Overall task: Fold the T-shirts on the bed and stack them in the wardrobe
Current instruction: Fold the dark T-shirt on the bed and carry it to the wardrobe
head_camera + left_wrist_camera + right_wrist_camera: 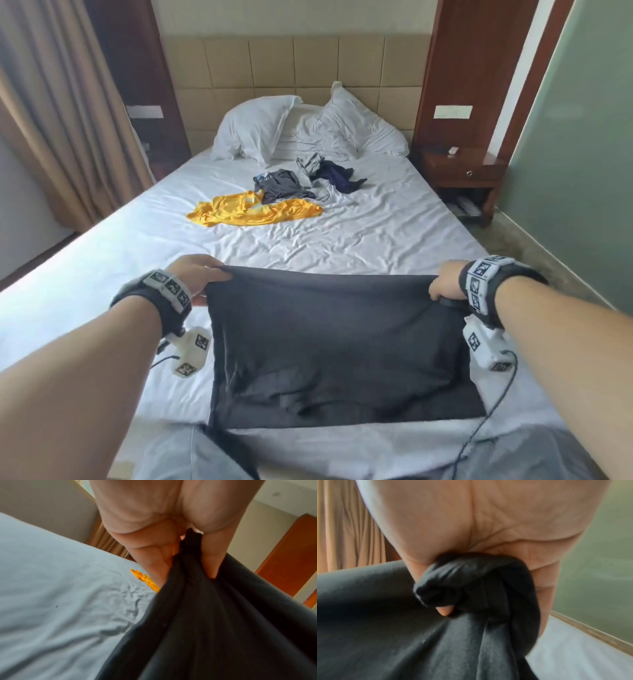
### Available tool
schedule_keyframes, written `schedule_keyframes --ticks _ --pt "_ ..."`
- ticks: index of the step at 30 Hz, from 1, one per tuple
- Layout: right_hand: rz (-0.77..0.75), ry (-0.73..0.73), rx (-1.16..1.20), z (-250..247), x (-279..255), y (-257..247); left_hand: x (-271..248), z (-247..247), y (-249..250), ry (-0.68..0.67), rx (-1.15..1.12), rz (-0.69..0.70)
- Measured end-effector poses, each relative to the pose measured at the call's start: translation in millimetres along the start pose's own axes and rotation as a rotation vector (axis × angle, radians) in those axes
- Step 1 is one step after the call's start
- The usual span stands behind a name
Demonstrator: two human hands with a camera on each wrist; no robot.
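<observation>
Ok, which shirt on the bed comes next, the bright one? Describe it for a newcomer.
Start at the white pillows by the padded headboard. Below them lies a heap of dark grey and navy garments; the crumpled yellow T-shirt sprawls at its near left edge, the only bright garment there.

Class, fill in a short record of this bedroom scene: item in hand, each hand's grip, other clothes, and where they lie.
Item in hand: black T-shirt, lower part lying on the bed
Left hand: grips its left top corner
Right hand: grips its right top corner
Other clothes: yellow T-shirt, dark pile
Location: mid-bed, before the pillows
</observation>
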State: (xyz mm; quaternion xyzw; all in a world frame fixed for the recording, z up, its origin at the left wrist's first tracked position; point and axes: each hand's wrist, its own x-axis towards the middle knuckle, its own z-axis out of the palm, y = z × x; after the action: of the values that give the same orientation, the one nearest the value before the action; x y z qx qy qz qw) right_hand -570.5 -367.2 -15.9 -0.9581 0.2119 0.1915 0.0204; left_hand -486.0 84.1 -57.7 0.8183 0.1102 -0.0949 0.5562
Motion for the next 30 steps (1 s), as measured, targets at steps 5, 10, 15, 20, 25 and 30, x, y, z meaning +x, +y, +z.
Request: schedule_keyframes --ticks 5,10,15,20,25,30 --pt "0.007 0.0 0.131 8 45 -1 35 10 -2 0.034 -0.13 -0.023" --pt "0.087 0.04 0.254 10 88 -7 72 25 -21 0.083 -0.228 -0.092" --pt "0.093 0.024 0.353 27 145 -13 109 38 -46 0.157 -0.295 -0.164" --pt "0.044 0.052 0.442 42 196 -23 150 47 -53 0.226 -0.339 -0.267" --pt "0.052 0.138 0.471 32 249 -30 209 49 -49 0.287 -0.277 -0.344" --pt "0.107 0.289 0.472 8 275 -46 283 41 -62 0.314 -0.114 -0.235"
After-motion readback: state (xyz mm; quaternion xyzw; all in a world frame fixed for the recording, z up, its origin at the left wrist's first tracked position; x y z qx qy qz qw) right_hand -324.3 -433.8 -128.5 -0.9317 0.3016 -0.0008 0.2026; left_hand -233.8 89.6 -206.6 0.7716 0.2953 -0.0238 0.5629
